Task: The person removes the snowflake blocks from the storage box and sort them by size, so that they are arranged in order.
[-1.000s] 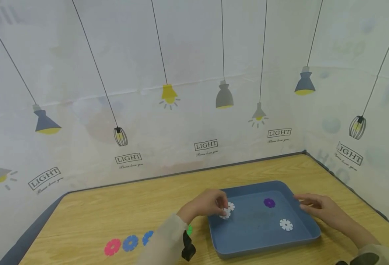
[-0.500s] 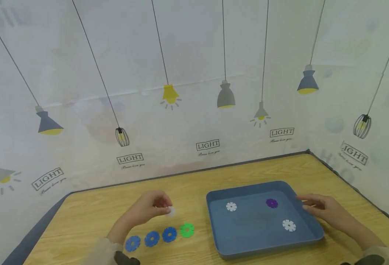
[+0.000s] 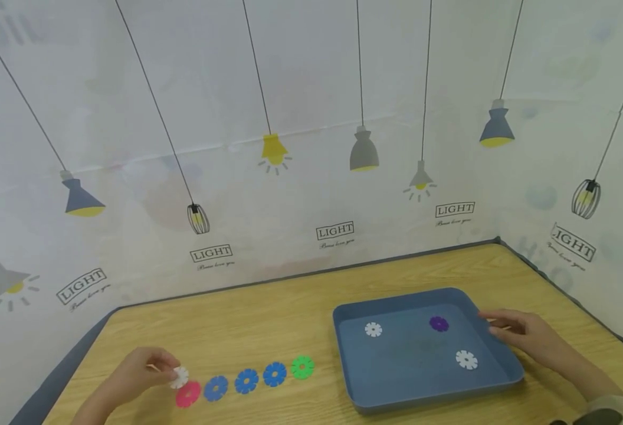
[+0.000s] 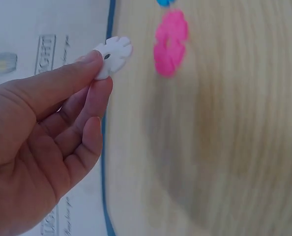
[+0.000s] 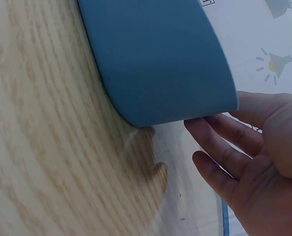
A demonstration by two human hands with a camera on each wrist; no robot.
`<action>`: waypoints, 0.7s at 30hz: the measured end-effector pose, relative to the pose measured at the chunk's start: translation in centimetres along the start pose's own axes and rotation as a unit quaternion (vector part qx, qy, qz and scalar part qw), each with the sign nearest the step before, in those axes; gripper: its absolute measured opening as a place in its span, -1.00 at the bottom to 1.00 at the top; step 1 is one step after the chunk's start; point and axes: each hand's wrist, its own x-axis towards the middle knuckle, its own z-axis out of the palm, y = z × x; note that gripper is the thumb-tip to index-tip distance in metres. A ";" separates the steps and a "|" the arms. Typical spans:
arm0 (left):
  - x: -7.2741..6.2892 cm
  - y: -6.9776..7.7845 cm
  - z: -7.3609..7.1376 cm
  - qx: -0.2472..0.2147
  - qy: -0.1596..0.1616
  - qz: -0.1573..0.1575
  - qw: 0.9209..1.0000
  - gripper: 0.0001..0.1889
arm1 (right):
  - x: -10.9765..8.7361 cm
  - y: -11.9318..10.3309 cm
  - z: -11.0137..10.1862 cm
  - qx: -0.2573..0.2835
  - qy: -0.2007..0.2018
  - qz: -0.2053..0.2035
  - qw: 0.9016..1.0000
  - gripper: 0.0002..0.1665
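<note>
A white notched plastic snowflake disc (image 4: 115, 56) is pinched between thumb and index finger of my left hand (image 3: 140, 375). That hand is at the table's left, and the held disc overlaps the top of a pink snowflake disc (image 3: 188, 394) in the head view; the left wrist view shows the two apart. Right of the pink one lie several blue discs (image 3: 246, 381) and a green disc (image 3: 302, 367) in a row. At the right, my right hand (image 3: 529, 337) holds the side rim of a blue tray (image 3: 428, 392), thumb at the edge and fingertips against the outer wall (image 5: 160, 88).
Inside the tray lie a purple disc (image 3: 439, 323), a white disc (image 3: 373, 329) at the left and another white disc (image 3: 466, 359) near the front right. The wooden table (image 3: 237, 319) meets a white wall covering (image 3: 269, 195) printed with lamps.
My left hand has carried the white disc out of the tray and leftward over the row to the pink disc. The right hand stays at the tray's rim.
</note>
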 end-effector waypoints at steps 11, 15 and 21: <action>-1.3 -3.6 -0.1 0.032 0.011 -0.064 0.997 -0.80 | -0.1 0.2 0.1 0.008 -0.002 -0.001 1.000 -0.63; -1.3 -4.0 0.0 0.018 0.007 -0.088 0.996 -0.76 | 0.0 0.2 0.1 0.008 -0.002 -0.005 1.000 -0.64; -1.4 -4.3 0.1 0.007 0.003 -0.142 0.990 -0.75 | 0.0 0.2 0.1 0.003 0.003 0.004 1.000 -0.63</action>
